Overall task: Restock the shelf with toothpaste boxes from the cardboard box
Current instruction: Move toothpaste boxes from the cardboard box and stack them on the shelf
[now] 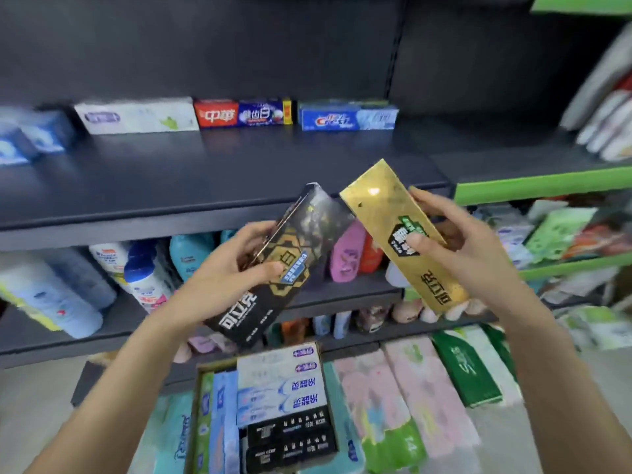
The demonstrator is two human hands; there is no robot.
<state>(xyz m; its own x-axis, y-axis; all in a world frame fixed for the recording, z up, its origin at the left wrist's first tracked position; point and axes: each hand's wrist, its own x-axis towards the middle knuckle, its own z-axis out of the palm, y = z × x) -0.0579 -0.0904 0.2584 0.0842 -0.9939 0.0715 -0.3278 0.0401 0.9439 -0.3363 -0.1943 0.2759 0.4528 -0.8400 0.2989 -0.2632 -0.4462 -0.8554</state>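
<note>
My left hand grips a black toothpaste box with gold print, tilted up to the right. My right hand holds a gold toothpaste box, tilted up to the left; the two boxes' top ends nearly meet in front of the dark shelf. At the shelf's back stand a white toothpaste box, a red-and-blue one and a blue one. Below my hands the cardboard box holds several white, blue and black toothpaste boxes.
Lower shelves carry bottles and pink containers. Tissue packs lie around the cardboard box at floor level. Blue packs sit at the shelf's left end, white packets at the right. Green-edged shelving adjoins on the right.
</note>
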